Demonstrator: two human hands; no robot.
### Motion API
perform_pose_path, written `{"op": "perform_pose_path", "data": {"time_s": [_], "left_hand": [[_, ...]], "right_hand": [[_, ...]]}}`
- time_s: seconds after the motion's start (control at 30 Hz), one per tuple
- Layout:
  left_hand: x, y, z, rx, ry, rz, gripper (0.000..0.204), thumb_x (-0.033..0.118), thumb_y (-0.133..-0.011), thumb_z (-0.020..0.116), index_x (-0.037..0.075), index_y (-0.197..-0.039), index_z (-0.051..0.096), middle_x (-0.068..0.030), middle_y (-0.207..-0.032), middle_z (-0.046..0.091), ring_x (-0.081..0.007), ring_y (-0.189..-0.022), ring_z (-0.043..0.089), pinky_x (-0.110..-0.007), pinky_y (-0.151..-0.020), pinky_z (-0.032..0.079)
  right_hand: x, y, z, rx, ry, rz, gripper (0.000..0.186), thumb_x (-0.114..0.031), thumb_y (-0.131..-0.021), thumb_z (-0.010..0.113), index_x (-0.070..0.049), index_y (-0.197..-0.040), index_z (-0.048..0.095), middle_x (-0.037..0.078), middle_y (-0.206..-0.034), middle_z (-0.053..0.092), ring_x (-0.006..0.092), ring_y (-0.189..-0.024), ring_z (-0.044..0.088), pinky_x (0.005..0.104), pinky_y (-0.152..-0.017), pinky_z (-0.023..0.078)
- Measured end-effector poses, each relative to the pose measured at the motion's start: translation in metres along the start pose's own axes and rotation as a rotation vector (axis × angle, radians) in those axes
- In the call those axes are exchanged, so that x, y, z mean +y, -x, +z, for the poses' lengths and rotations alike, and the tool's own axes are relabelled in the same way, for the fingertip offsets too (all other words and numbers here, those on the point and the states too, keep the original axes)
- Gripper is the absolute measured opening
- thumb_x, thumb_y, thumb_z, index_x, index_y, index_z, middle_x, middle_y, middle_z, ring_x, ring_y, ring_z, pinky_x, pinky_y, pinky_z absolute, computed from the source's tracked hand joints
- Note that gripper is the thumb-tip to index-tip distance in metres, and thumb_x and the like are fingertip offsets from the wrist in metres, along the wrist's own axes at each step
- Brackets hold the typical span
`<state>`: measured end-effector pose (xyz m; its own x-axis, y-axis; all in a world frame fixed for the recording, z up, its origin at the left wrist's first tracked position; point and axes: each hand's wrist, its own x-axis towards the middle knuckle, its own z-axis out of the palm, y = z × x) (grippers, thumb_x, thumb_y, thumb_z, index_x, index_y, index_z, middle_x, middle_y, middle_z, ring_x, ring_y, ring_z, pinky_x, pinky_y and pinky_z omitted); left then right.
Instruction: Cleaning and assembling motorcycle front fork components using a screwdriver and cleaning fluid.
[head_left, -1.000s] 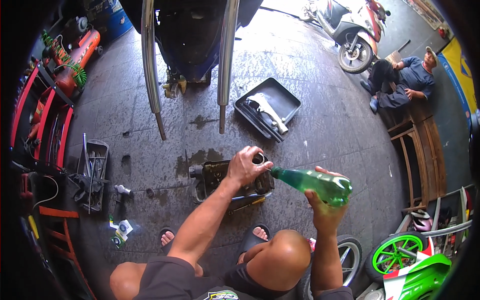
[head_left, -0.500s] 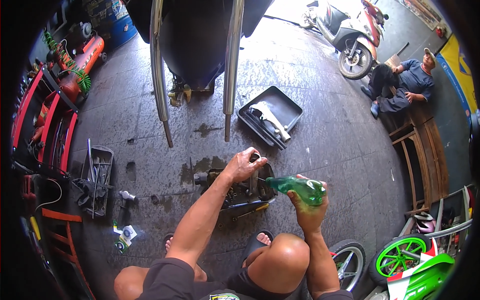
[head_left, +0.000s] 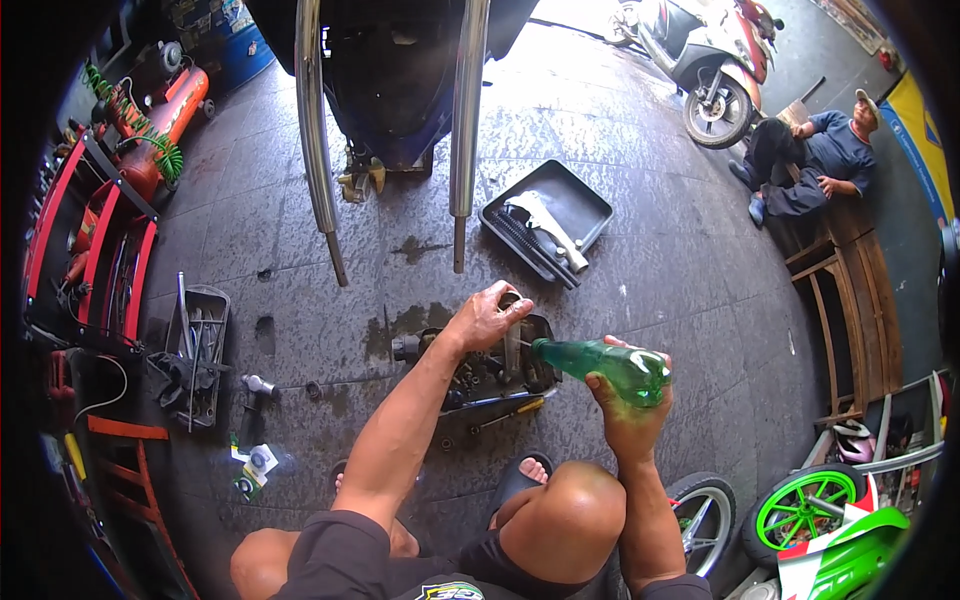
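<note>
My left hand (head_left: 485, 318) pinches a small metal ring-shaped part (head_left: 512, 298) above a dark parts tray (head_left: 540, 375) on the floor. My right hand (head_left: 625, 410) grips a green translucent plastic bottle (head_left: 605, 365) on its side, neck toward my left hand, with a thin pale line at its tip, either liquid or a nozzle. The tray holds dark metal parts, partly hidden by my arm and hand. A screwdriver with a yellow handle (head_left: 528, 407) lies along its near side.
Two chrome fork tubes (head_left: 465, 140) hang overhead. A black tray (head_left: 580, 200) holds springs and a silver part. Tool tray (head_left: 200, 350), hammer (head_left: 257, 390), red rack (head_left: 80, 230), compressor (head_left: 175, 100), scooter (head_left: 710, 80), wooden bench (head_left: 850, 300) and wheels (head_left: 805, 510) surround me. Another person (head_left: 810, 160) sits at right.
Compared with a second ago, the bottle and my right hand sit a little lower and further left. My left hand still holds the small part near the bottle's neck.
</note>
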<state>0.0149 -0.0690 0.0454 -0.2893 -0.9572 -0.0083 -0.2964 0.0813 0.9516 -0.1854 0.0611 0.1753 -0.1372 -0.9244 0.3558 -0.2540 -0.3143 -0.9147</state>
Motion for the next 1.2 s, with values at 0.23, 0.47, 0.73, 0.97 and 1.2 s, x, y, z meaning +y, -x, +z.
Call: {"op": "perform_pose_path", "data": {"time_s": [0.23, 0.47, 0.73, 0.97, 1.2], "left_hand": [[0.006, 0.005, -0.002, -0.033, 0.011, -0.028, 0.041, 0.042, -0.095, 0.064, 0.002, -0.106, 0.062, -0.0113, -0.090, 0.065, -0.0172, -0.085, 0.059, -0.035, -0.078, 0.049], [0.007, 0.007, 0.000, -0.052, 0.018, -0.021, 0.041, 0.043, -0.095, 0.063, 0.003, -0.106, 0.062, -0.0118, -0.092, 0.066, -0.0188, -0.088, 0.061, -0.035, -0.080, 0.049], [0.004, 0.010, -0.004, -0.038, 0.011, -0.022, 0.040, 0.041, -0.093, 0.066, 0.004, -0.105, 0.060, -0.0090, -0.090, 0.063, -0.0171, -0.084, 0.057, -0.034, -0.078, 0.048], [0.003, 0.011, -0.001, -0.053, 0.030, 0.012, 0.042, 0.040, -0.087, 0.063, 0.004, -0.109, 0.057, -0.0087, -0.090, 0.060, -0.0168, -0.084, 0.056, -0.034, -0.077, 0.048], [0.006, 0.013, -0.003, -0.068, 0.037, 0.015, 0.039, 0.030, -0.081, 0.061, 0.003, -0.110, 0.056, -0.0130, -0.091, 0.064, -0.0221, -0.085, 0.060, -0.037, -0.080, 0.049]], "right_hand": [[0.019, 0.003, -0.004, 0.022, 0.040, 0.014, 0.044, -0.009, -0.077, 0.086, 0.000, -0.109, 0.056, 0.018, -0.114, 0.070, 0.0185, -0.098, 0.068, 0.0316, -0.085, 0.056], [0.054, 0.017, -0.008, -0.046, 0.173, 0.130, 0.042, -0.007, -0.079, 0.084, -0.002, -0.108, 0.055, 0.016, -0.113, 0.069, 0.0165, -0.100, 0.066, 0.0300, -0.087, 0.054], [0.044, 0.015, -0.004, 0.066, 0.010, 0.094, 0.040, -0.008, -0.077, 0.086, 0.000, -0.106, 0.060, 0.015, -0.109, 0.072, 0.0156, -0.093, 0.069, 0.0288, -0.081, 0.056], [0.056, 0.023, -0.008, -0.021, 0.116, 0.118, 0.039, -0.004, -0.079, 0.083, -0.001, -0.107, 0.057, 0.013, -0.110, 0.071, 0.0137, -0.094, 0.066, 0.0282, -0.084, 0.053], [0.077, 0.030, -0.011, 0.021, 0.192, 0.104, 0.038, -0.013, -0.077, 0.086, -0.002, -0.105, 0.063, 0.011, -0.099, 0.075, 0.0128, -0.086, 0.071, 0.0280, -0.075, 0.056]]}}
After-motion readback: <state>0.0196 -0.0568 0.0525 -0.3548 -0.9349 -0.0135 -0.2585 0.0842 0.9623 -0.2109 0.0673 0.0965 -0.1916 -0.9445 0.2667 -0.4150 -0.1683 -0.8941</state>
